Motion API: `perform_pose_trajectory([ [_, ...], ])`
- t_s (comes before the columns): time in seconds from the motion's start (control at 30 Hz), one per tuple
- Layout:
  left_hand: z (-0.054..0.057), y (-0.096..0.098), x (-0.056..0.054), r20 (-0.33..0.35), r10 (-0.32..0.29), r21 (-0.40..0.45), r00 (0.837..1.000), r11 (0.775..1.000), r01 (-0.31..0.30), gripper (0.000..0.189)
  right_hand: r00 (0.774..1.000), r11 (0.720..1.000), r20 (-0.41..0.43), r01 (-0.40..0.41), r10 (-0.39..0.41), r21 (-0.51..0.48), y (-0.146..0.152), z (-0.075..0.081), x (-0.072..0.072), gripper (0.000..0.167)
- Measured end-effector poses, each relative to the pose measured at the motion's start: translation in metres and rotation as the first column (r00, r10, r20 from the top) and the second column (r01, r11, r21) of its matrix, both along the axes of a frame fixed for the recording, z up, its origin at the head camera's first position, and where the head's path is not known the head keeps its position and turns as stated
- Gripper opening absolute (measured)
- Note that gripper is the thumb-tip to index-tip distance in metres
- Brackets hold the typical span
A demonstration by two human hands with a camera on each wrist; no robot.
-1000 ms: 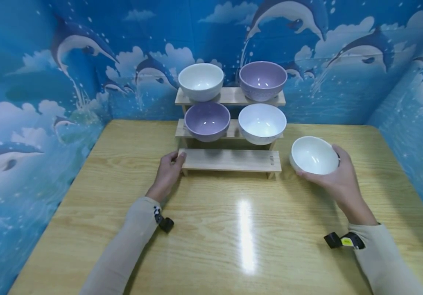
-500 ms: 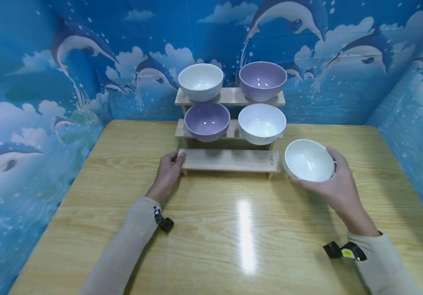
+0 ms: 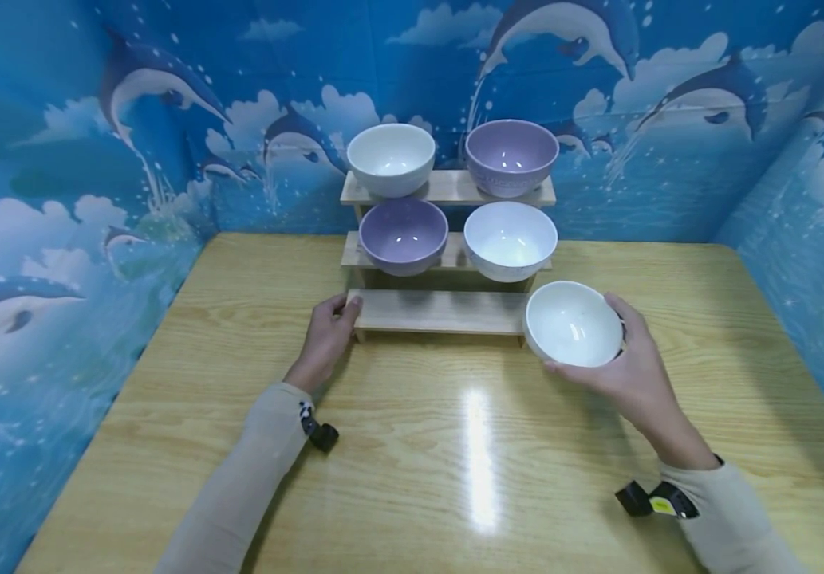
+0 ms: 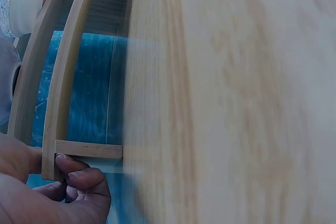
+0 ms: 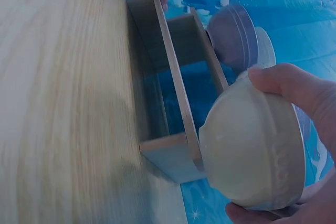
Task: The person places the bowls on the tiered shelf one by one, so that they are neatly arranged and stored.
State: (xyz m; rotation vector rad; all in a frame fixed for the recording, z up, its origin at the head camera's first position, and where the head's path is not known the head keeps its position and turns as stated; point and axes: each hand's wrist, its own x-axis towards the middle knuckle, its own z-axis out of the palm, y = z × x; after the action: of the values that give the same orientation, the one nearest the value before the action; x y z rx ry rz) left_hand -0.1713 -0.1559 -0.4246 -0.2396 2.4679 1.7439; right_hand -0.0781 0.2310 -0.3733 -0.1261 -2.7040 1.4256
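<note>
My right hand [image 3: 634,371] holds a white bowl [image 3: 573,323] by its side, thumb and fingers spread around it. Tilted slightly, that bowl overlaps the right end of the lowest step in the head view; in the right wrist view its underside [image 5: 241,140] is beside the board's end, and I cannot tell whether they touch. At the other end, my left hand [image 3: 325,335] grips the lowest step of the three-step wooden stand [image 3: 440,311]. Thumb and curled fingers [image 4: 86,179] pinch the board's end in the left wrist view.
On the top step stand a white bowl [image 3: 392,159] and a purple bowl [image 3: 512,157]. The middle step carries a purple bowl [image 3: 403,237] and a white bowl [image 3: 510,241]. A blue dolphin-print cloth [image 3: 297,64] rises behind the wooden table [image 3: 397,446].
My right hand has carried the white bowl leftward and a little nearer, from beside the stand to the lowest step's right end. The left hand and stand have stayed put.
</note>
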Motion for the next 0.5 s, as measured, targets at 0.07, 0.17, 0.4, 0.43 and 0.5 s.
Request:
perform_pose_trajectory([
  [0.07,0.000,0.000,0.000,-0.001,0.001,0.002,1.000,1.000,-0.001,0.041,1.000,1.000,0.006,-0.006,0.006,-0.001,-0.004,0.000,0.000,0.129],
  [0.17,0.000,0.000,0.000,-0.003,0.001,0.002,1.000,1.000,-0.001,0.039,1.000,1.000,0.008,-0.013,0.013,0.013,-0.009,0.000,0.000,0.130],
  [0.4,0.000,0.000,0.000,-0.013,0.005,-0.004,1.000,1.000,-0.005,0.040,0.999,0.999,-0.018,-0.048,0.048,-0.001,-0.019,-0.001,-0.001,0.128],
  [0.43,0.000,0.000,0.000,-0.013,0.006,-0.006,1.000,1.000,-0.006,0.041,0.998,0.999,-0.022,-0.054,0.054,-0.006,-0.021,-0.001,-0.002,0.128],
  [0.5,0.000,0.000,0.000,-0.012,0.005,-0.010,1.000,1.000,-0.006,0.043,0.997,0.998,-0.030,-0.066,0.066,-0.013,-0.024,-0.002,-0.003,0.126],
])
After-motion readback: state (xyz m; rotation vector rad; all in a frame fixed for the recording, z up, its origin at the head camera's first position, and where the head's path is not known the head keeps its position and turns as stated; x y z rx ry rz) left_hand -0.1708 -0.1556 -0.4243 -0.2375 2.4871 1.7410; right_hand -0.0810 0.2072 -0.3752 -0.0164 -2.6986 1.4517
